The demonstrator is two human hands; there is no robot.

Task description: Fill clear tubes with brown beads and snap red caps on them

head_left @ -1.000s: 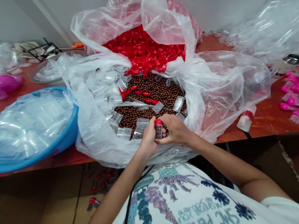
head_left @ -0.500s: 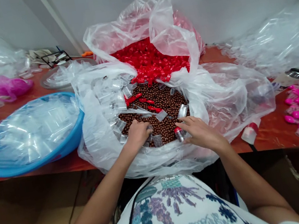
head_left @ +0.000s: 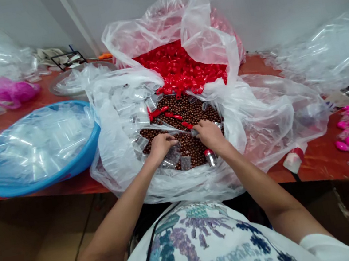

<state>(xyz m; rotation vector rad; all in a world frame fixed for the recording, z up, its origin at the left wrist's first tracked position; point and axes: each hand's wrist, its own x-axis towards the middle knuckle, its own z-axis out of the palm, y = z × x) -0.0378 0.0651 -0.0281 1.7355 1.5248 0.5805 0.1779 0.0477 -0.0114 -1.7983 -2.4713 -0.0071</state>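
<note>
On a red-brown surface (head_left: 330, 159), a round blue plastic basin (head_left: 88, 152) stood well to the left of both sets of fingers. The left hand (head_left: 161, 146) reached into a translucent white plastic bag (head_left: 171, 189), its fingers bent at several clear cylindrical plastic containers (head_left: 170, 162); whether they gripped one could not be told. Just right of these fingers lay a small clear plastic cup (head_left: 185, 163) among loose, round brown beads (head_left: 193, 149). Farther right, the right hand (head_left: 211, 134) pointed inward, its fingers curled downward beside small red plastic pieces (head_left: 187, 125); their hold, too, was hidden. A clear container with a red cap (head_left: 211, 157) lay tilted behind these fingers, near the wrist. Best practice appeared to be light fingertip contact, since smooth plastic would probably slip and round beads would roll. Taking one container at a time, by its sides, seemed soundest. The right wrist needed particular care, as a low sweep might knock the capped container.
</note>
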